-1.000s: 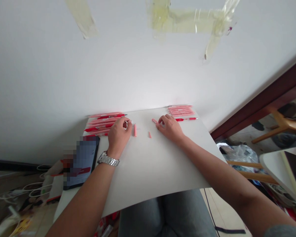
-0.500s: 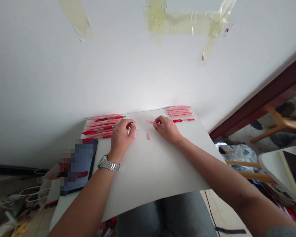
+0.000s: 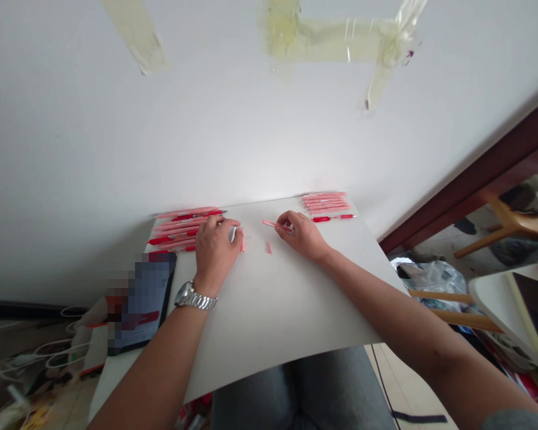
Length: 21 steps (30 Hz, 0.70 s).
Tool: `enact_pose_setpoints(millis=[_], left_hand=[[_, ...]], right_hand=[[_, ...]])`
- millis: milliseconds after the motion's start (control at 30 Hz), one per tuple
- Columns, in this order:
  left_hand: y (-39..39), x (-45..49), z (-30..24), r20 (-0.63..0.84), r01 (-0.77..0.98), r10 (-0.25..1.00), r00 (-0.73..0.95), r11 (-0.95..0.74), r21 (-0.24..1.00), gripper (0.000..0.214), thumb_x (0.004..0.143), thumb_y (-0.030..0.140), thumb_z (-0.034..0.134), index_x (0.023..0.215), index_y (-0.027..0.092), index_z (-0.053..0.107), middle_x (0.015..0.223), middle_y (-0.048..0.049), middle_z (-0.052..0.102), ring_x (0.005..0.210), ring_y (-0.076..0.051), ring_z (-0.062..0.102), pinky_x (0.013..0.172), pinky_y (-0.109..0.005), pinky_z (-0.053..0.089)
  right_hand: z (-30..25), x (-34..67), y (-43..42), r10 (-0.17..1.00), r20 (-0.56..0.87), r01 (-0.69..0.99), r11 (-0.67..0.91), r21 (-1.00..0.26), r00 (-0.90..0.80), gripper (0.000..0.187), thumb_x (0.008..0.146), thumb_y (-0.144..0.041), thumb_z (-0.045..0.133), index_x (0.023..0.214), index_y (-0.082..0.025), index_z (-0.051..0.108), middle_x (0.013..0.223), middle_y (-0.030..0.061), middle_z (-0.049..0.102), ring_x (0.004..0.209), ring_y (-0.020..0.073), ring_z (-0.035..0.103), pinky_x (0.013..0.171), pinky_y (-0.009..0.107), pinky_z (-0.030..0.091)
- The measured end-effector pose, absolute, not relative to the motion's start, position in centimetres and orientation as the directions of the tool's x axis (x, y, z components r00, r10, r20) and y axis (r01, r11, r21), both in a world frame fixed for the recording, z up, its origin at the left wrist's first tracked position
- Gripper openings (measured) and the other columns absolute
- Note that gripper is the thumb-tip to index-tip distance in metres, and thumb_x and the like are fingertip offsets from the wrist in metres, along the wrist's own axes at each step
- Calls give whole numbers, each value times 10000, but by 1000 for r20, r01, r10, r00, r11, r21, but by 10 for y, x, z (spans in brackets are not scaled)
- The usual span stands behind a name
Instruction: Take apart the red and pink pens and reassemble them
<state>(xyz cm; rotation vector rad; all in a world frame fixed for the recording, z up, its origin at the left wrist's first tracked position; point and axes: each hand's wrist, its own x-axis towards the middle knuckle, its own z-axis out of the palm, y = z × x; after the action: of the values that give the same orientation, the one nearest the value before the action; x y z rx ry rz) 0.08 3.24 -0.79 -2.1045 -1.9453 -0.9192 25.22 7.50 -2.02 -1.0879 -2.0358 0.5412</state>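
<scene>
My right hand [image 3: 303,236] pinches a pink pen barrel [image 3: 269,223] between thumb and fingers, its end pointing left over the white table. My left hand [image 3: 217,245], with a metal watch on the wrist, hovers at the right ends of the left row of pens [image 3: 174,229]. Its thumb and forefinger curve with a small gap between them, and I see nothing in it. Beside the thumb lies a small pink pen part [image 3: 242,243], partly hidden. Another short pink pen part [image 3: 269,247] lies between my hands.
Several pink pens [image 3: 326,203] lie in a row at the back right, with a red pen [image 3: 334,218] in front of them. A tablet [image 3: 146,304] is at the table's left edge. The wall [image 3: 251,131] rises behind the table [image 3: 273,322]. A wooden stool [image 3: 506,224] stands at right.
My left hand has shifted slightly left, and its pinched thumb and forefinger have come apart. The right hand with the pink barrel has barely moved.
</scene>
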Motion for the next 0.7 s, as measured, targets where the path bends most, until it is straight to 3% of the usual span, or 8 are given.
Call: enact_pose_setpoints(millis=[233, 533, 700], left_hand=[[32, 6, -7, 512, 892, 852, 107, -310, 328, 124, 950, 262, 648, 1015, 236, 751, 1105, -94, 642, 1066, -302, 623, 1022, -464, 506], [24, 12, -3, 482, 928, 848, 222, -335, 162, 122, 853, 179, 692, 955, 246, 689, 1093, -92, 628, 1020, -327, 575, 972, -502, 487], [27, 11, -6, 473, 932, 848, 239, -337, 134, 48, 907, 199, 672, 930, 242, 675, 1103, -99, 626, 1053, -336, 567, 987, -515, 485]], right_hand=[[-20, 252, 74, 837, 417, 537, 548, -642, -355, 67, 1005, -303, 635, 1005, -237, 627, 987, 43, 741, 911, 204, 656, 804, 321, 487], [-21, 252, 75, 823, 438, 540, 568, -621, -361, 61, 1005, -292, 649, 1002, -234, 634, 981, 41, 742, 899, 200, 649, 802, 310, 480], [-21, 252, 75, 819, 447, 534, 574, -621, -360, 61, 1001, -287, 655, 1000, -230, 636, 972, 39, 739, 890, 199, 646, 805, 312, 480]])
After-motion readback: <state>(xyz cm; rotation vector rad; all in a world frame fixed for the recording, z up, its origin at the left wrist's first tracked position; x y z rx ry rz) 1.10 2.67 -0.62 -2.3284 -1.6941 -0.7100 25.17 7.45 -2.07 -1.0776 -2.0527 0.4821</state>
